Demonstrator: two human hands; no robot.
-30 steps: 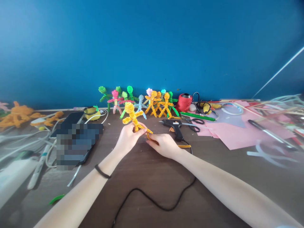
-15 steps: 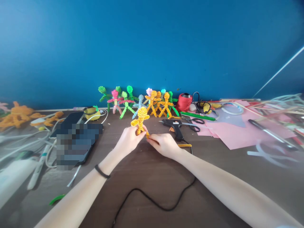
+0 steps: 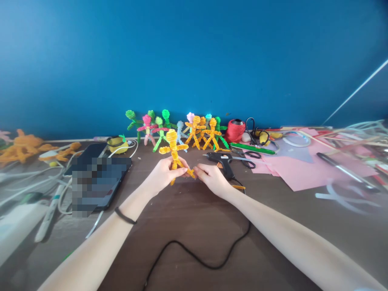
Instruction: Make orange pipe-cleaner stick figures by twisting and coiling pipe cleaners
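My left hand (image 3: 165,174) is closed around the lower part of a yellow-orange pipe-cleaner figure (image 3: 173,150), which stands upright with its round head, both arms and the ends of its legs showing. Close to the tip of the figure's right-side leg is my right hand (image 3: 214,180), its fingers curled and pressed together. Whether something small sits between those fingertips is hidden. Behind my hands, a row of pipe-cleaner figures (image 3: 159,133) in green, pink, blue and orange leans along the wall.
Right of my hands lies a black glue gun (image 3: 224,161), its cable (image 3: 209,266) snaking across the table. A red yarn spool (image 3: 235,130), a green pen-like stick (image 3: 253,148) and pink paper (image 3: 291,171) lie beyond. At left are a dark phone-like device (image 3: 117,178) and white cables.
The figure has shifted left and tipped more upright in my left hand, its legs now more visible. My right hand has moved slightly right, to the end of the leg.
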